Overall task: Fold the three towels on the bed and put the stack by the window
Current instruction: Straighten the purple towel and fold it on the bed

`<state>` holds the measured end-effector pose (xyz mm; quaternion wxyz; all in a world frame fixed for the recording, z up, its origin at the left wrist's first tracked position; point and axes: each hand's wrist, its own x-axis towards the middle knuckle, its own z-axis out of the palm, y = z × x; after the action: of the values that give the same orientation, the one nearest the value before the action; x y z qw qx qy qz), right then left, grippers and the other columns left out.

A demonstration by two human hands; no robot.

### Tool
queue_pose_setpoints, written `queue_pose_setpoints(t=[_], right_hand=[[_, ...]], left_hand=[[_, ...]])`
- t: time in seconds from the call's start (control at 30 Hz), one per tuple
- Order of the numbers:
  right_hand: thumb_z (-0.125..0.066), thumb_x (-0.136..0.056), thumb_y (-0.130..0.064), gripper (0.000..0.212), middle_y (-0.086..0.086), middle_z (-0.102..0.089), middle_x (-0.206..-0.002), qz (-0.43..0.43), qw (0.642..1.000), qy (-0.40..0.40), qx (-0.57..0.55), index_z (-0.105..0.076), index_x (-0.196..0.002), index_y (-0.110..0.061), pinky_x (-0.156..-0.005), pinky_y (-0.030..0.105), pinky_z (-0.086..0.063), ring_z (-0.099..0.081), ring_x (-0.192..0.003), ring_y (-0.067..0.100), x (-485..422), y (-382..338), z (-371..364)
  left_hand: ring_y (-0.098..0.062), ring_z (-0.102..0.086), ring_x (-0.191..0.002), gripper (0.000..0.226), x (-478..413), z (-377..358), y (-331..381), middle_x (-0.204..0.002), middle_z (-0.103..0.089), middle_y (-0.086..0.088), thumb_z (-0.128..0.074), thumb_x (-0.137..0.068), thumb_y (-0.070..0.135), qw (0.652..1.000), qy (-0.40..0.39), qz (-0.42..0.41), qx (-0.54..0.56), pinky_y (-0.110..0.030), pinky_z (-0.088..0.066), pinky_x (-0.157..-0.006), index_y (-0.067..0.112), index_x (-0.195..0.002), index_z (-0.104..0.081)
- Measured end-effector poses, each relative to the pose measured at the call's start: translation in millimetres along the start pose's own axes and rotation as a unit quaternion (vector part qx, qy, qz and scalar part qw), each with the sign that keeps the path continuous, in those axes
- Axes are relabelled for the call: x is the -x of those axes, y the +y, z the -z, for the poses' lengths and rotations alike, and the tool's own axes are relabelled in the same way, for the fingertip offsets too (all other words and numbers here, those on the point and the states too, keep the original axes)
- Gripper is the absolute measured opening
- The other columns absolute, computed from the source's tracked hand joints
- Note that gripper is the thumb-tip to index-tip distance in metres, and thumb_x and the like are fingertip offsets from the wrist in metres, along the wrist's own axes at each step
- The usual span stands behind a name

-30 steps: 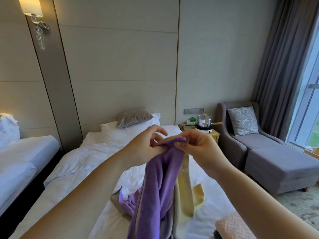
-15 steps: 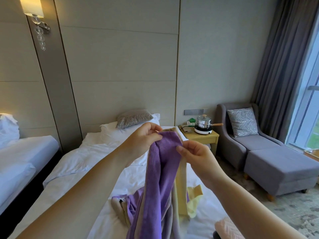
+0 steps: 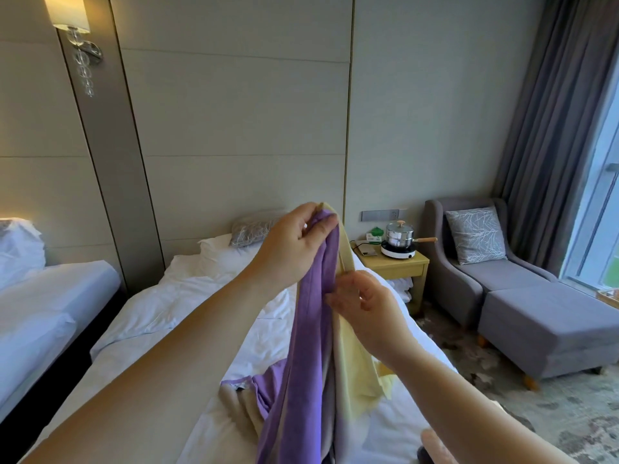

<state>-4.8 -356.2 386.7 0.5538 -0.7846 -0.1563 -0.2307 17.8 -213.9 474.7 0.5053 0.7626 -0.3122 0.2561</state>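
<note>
Above the white-sheeted bed (image 3: 187,296), your left hand (image 3: 294,242) pinches the top of a long purple terry towel (image 3: 308,329) and a pale yellow towel (image 3: 355,363) together, while your right hand (image 3: 365,303) pinches the yellow one lower down (nothing looks folded yet, and no stack sits by the window (image 3: 603,202)).

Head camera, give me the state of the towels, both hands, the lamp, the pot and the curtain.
purple towel: held up, unfolded, tail on the bed.
yellow towel: hangs unfolded beside it.
left hand: grips both towels' tops.
right hand: pinches the yellow towel lower down.
wall lamp: lit.
pot: lid on.
curtain: drawn aside.
</note>
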Motion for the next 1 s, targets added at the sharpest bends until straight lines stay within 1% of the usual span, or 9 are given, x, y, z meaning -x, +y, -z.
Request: queue_pose_setpoints(t=[0.1, 0.23, 0.33, 0.4, 0.53, 0.63, 0.73, 0.83, 1.0], right_hand=[[-0.073, -0.079, -0.007, 0.025, -0.010, -0.054, -0.091, 0.028, 0.999, -0.014, 0.040, -0.067, -0.081, -0.032, -0.077, 0.005, -0.036, -0.054, -0.088, -0.006, 8.5, 10.8, -6.8], [-0.065, -0.082, 0.000, 0.023, -0.004, -0.049, -0.099, 0.047, 0.990, -0.001, 0.130, -0.075, -0.088, -0.020, -0.087, 0.023, -0.038, -0.050, -0.098, 0.016, 9.9, 25.0, -13.9], [-0.057, -0.085, 0.008, 0.028, 0.001, -0.048, -0.101, 0.042, 0.978, 0.121, 0.165, -0.075, -0.091, -0.013, -0.079, 0.022, -0.037, -0.053, -0.092, 0.021, 0.3, 27.7, -5.0], [-0.053, -0.087, 0.009, 0.032, -0.002, -0.047, -0.096, 0.029, 0.972, 0.179, 0.151, -0.075, -0.088, -0.015, -0.072, 0.017, -0.033, -0.053, -0.087, 0.011, -4.4, 26.7, 3.6], [-0.058, -0.082, 0.009, 0.035, -0.005, -0.047, -0.102, 0.067, 0.990, 0.075, 0.101, -0.071, -0.083, -0.023, -0.081, 0.005, -0.034, -0.047, -0.102, -0.003, 5.5, 23.3, -10.4], [-0.054, -0.090, 0.000, 0.028, -0.019, -0.051, -0.116, 0.014, 1.000, 0.008, -0.017, -0.061, -0.085, -0.027, -0.089, 0.002, -0.031, -0.043, -0.112, -0.016, 3.4, 18.7, -16.1], [-0.047, -0.094, 0.000, 0.021, -0.016, -0.057, -0.089, -0.053, 0.990, -0.041, -0.122, -0.049, -0.089, -0.021, -0.079, 0.014, -0.039, -0.054, -0.084, -0.008, -10.2, 17.6, -7.8], [-0.049, -0.093, -0.002, 0.022, -0.008, -0.055, -0.084, -0.056, 0.994, -0.068, -0.072, -0.048, -0.086, -0.023, -0.064, 0.012, -0.040, -0.050, -0.070, -0.002, -18.4, 13.6, -2.8], [-0.046, -0.078, 0.014, 0.035, -0.002, -0.050, -0.093, 0.075, 0.981, 0.174, 0.051, -0.057, -0.072, -0.019, -0.074, 0.007, -0.036, -0.047, -0.088, -0.007, -7.8, 5.9, -8.2]], left_hand=[[0.001, -0.044, -0.061, 0.019, -11.3, 7.1, 8.7, -0.065, -0.047, 0.012, -0.052, -0.097, 0.023, 0.999, 0.044, -0.014, -0.006, -0.013, -0.037, -0.064, 0.016, -0.079, -0.055], [-0.001, -0.040, -0.058, 0.026, -17.2, 12.6, 14.8, -0.061, -0.042, 0.012, -0.051, -0.097, 0.025, 0.999, 0.052, -0.006, 0.005, -0.016, -0.036, -0.061, 0.021, -0.072, -0.049], [-0.001, -0.040, -0.058, 0.027, -19.8, 21.0, 11.3, -0.061, -0.041, 0.011, -0.051, -0.097, 0.024, 0.998, 0.068, -0.002, -0.006, -0.015, -0.035, -0.060, 0.019, -0.071, -0.048], [-0.002, -0.039, -0.058, 0.027, -21.1, 26.0, 8.1, -0.062, -0.042, 0.008, -0.051, -0.097, 0.024, 0.997, 0.079, 0.006, -0.008, -0.016, -0.035, -0.061, 0.015, -0.072, -0.049], [-0.005, -0.043, -0.062, 0.025, -20.3, 26.2, 4.6, -0.066, -0.046, 0.005, -0.051, -0.097, 0.027, 0.998, 0.065, 0.025, 0.003, -0.017, -0.038, -0.064, 0.015, -0.075, -0.054], [-0.011, -0.044, -0.064, 0.025, -19.2, 24.9, 4.6, -0.067, -0.046, 0.000, -0.050, -0.097, 0.028, 0.998, 0.043, 0.028, 0.026, -0.023, -0.039, -0.064, 0.016, -0.075, -0.053], [-0.013, -0.045, -0.069, 0.028, -18.4, 25.9, 4.8, -0.074, -0.048, -0.007, -0.050, -0.098, 0.027, 0.998, 0.029, 0.031, 0.037, -0.022, -0.039, -0.066, 0.004, -0.084, -0.056], [-0.010, -0.046, -0.068, 0.026, -17.7, 29.2, 2.6, -0.074, -0.049, -0.005, -0.050, -0.098, 0.026, 0.998, 0.027, 0.039, 0.039, -0.019, -0.039, -0.066, 0.006, -0.083, -0.057], [-0.011, -0.043, -0.064, 0.031, -19.1, 33.2, -9.9, -0.071, -0.045, -0.007, -0.051, -0.097, 0.026, 0.995, 0.069, 0.063, 0.025, -0.022, -0.037, -0.063, -0.002, -0.083, -0.053]])
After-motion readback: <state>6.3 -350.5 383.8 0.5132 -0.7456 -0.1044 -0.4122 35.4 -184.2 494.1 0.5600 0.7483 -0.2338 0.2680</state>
